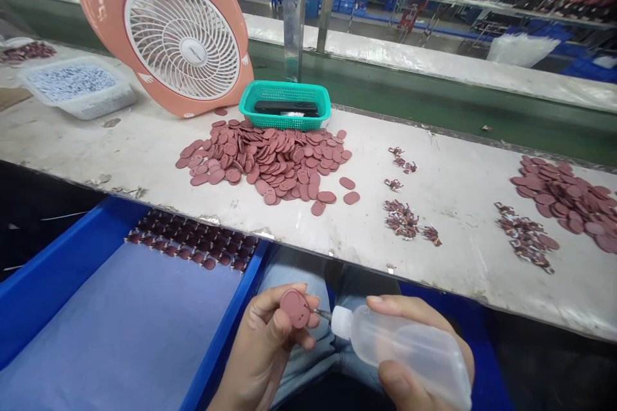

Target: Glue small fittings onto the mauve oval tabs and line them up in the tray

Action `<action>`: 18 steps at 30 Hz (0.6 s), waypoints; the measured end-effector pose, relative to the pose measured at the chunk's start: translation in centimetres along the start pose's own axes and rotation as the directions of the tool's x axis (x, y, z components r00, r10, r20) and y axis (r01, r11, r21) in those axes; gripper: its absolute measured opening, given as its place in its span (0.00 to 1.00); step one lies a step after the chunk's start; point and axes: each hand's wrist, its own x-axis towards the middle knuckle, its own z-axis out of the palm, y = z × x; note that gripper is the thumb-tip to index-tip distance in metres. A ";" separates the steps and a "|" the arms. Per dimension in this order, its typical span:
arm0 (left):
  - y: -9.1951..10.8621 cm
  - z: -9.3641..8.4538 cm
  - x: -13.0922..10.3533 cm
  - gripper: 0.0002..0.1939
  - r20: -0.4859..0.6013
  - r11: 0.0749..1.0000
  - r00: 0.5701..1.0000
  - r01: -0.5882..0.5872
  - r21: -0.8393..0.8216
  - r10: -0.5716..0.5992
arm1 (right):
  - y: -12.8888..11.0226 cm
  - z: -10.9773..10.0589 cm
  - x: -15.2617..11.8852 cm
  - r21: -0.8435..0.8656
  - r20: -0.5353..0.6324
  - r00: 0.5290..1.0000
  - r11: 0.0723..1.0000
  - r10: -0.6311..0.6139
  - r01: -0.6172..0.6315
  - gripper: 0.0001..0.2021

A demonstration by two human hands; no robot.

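Note:
My left hand (270, 340) pinches a flat, oval reddish-brown piece (293, 309) between thumb and fingers, its face with small holes turned toward me. My right hand (424, 347) is wrapped round a translucent squeeze bottle (405, 347) with a white cap and a thin metal nozzle (322, 314). The nozzle tip is at the right edge of the oval piece; whether it touches, I cannot tell. Both hands are above my lap, in front of the bench edge. A heap of similar oval pieces (274, 160) lies on the bench, with small brown-and-white figures (402, 219) to its right.
A green basket (284, 122) with a dark object stands behind the heap, beside an orange animal-shaped fan (159, 32). A blue tray (120, 327) at lower left holds rows of brown parts (193, 237). More oval pieces (569, 199) lie right; a white tub (81, 87) stands left.

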 end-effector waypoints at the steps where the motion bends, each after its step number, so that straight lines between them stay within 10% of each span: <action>1: -0.1 0.0 0.0 0.24 -0.006 1.000 1.000 -0.004 0.004 0.004 | 0.0 0.2 0.0 -0.004 -0.015 1.000 1.000 -0.007 0.007 0.18; 8: -0.2 0.1 0.7 0.25 -0.044 0.999 0.998 -0.053 0.000 0.053 | 0.9 1.0 0.7 0.253 0.048 0.993 0.960 0.112 -0.121 0.18; 13: 0.7 -0.8 2.1 0.25 -0.103 0.991 0.987 -0.129 -0.021 0.126 | 2.4 0.8 2.9 0.625 0.288 0.908 0.658 0.305 -0.420 0.27; 18: 1.7 -2.8 4.2 0.21 -0.182 0.996 0.980 -0.084 -0.021 0.078 | 4.6 2.1 6.4 0.156 0.189 0.980 0.984 0.057 -0.087 0.26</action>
